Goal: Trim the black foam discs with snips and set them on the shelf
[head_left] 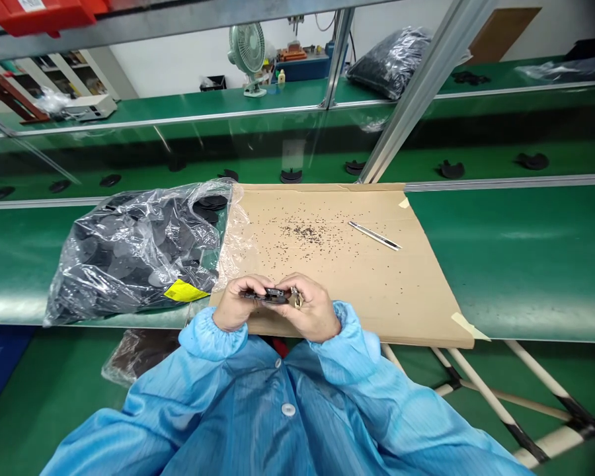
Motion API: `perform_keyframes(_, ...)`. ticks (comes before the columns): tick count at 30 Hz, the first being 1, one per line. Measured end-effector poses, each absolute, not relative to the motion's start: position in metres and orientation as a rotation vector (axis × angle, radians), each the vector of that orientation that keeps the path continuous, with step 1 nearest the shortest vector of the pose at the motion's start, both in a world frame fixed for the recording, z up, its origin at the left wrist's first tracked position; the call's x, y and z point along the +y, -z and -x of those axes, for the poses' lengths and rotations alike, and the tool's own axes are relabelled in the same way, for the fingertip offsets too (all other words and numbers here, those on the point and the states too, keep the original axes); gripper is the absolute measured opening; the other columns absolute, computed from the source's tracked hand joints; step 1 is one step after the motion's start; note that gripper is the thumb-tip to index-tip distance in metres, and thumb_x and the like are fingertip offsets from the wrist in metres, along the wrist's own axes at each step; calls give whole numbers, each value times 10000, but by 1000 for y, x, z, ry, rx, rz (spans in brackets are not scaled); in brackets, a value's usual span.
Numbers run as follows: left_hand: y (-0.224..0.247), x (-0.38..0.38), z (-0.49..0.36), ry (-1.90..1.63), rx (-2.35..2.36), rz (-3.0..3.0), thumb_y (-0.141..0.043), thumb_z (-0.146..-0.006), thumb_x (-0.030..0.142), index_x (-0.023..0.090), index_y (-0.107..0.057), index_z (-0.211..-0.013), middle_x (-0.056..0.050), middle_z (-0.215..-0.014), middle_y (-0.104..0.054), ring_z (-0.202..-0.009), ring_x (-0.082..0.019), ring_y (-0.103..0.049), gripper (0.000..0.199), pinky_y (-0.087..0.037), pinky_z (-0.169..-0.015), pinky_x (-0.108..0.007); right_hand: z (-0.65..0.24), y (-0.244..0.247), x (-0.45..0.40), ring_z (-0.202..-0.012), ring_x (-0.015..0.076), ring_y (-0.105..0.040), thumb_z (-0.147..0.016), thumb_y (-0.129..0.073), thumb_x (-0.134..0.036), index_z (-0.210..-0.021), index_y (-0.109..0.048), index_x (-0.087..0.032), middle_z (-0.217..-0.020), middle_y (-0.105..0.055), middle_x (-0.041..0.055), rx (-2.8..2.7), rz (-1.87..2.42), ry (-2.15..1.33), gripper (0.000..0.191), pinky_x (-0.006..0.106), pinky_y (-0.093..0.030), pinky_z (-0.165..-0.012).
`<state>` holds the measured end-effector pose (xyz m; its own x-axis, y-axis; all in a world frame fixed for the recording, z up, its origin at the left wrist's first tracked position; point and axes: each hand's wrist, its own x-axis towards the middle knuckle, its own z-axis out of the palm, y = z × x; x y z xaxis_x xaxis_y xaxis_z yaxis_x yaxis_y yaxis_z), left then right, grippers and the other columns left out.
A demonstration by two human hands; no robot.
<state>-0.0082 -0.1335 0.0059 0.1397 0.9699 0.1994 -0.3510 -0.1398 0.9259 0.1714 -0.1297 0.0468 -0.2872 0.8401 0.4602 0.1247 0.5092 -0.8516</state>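
My left hand (235,304) is closed around one end of a dark flat part (272,295), held just over the near edge of a cardboard sheet (327,284). At the part's other end, my right hand (310,307) grips a small gold-coloured metal tool (296,298) that touches or nearly touches it. Many tiny black bits (307,233) lie scattered on the cardboard. A slim cutter knife (375,235) rests at the cardboard's right side. Left of my hands lies a clear plastic bag (133,254) filled with dark flat pieces.
Behind the cardboard, several dark curved parts (451,170) sit in a row on a green belt (401,168). A slanted metal post (421,92) rises beyond the cardboard. Farther back are a fan (248,53) and a full bag (389,63). A red bin (44,14) hangs at the upper left.
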Motion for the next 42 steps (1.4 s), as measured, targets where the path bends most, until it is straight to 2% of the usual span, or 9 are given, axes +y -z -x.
perform_keyframes(6, -14, -135, 1, -1322, 791, -1001, -824, -566, 142, 171, -664, -673, -41, -827, -686, -828, -172, -626, 194, -500, -791, -316, -170, -46, -132, -676, 146, -589, -764, -706, -312, -804, -616, -197, -737, -631, 26, -1739, 860, -816, 152, 278, -481, -624)
perform_keyframes(8, -18, -136, -2, -1277, 790, -816, -828, -576, 204, 167, -664, -718, -29, -784, -676, -772, -159, -621, 220, -502, -749, -295, -169, -48, -132, -707, 154, -596, -785, -684, -328, -873, -629, -193, -778, -641, 42, -1768, 868, -796, 170, 285, -491, -644)
perform_keyframes(12, -19, -140, -8, -1068, 731, -381, -789, -642, 278, 170, -661, -911, -9, -740, -641, -629, -100, -577, 317, -463, -544, -194, -170, -49, -131, -847, 182, -620, -863, -569, -285, -1100, -610, -192, -934, -670, 87, -1895, 791, -791, 257, 319, -517, -734)
perform_keyframes(15, -14, -144, -10, -986, 699, -159, -738, -693, 198, 142, -654, -847, -12, -719, -618, -542, -55, -516, 183, -391, -433, -136, -171, -47, -129, -853, 184, -621, -882, -494, -202, -1052, -630, -192, -926, -682, 85, -1950, 785, -722, 218, 342, -514, -773)
perform_keyframes(19, -14, -146, -11, -937, 731, -70, -630, -785, 140, 134, -636, -780, -28, -733, -614, -529, -49, -509, 10, -411, -422, -126, -171, -45, -128, -784, 181, -608, -878, -471, -165, -1019, -636, -193, -848, -684, 70, -1999, 809, -619, 219, 357, -503, -769)
perform_keyframes(23, -19, -147, -13, -942, 746, -51, -625, -791, 134, 133, -639, -818, -18, -702, -605, -510, -44, -516, 31, -421, -419, -119, -171, -44, -128, -791, 181, -606, -886, -477, -171, -1019, -633, -189, -860, -686, 73, -2018, 782, -584, 206, 352, -494, -773)
perform_keyframes(29, -18, -152, -17, -998, 702, -208, -721, -707, 157, 165, -624, -908, -2, -706, -602, -561, -78, -563, 223, -446, -441, -145, -172, -41, -128, -734, 183, -583, -890, -479, -200, -968, -645, -195, -790, -675, 67, -2042, 759, -491, 184, 358, -484, -733)
perform_keyframes(35, -18, -151, -18, -955, 735, -149, -704, -728, 183, 141, -613, -784, -19, -723, -599, -553, -61, -532, 114, -407, -420, -124, -173, -35, -126, -763, 183, -582, -910, -457, -200, -1058, -628, -204, -825, -671, 69, -2042, 749, -536, 226, 353, -496, -733)
perform_keyframes(42, -17, -152, -20, -981, 722, -200, -707, -729, 193, 152, -626, -863, -12, -703, -591, -547, -72, -536, 162, -432, -428, -147, -174, -35, -127, -751, 187, -591, -885, -470, -175, -1049, -632, -200, -816, -678, 72, -2025, 703, -513, 231, 367, -501, -740)
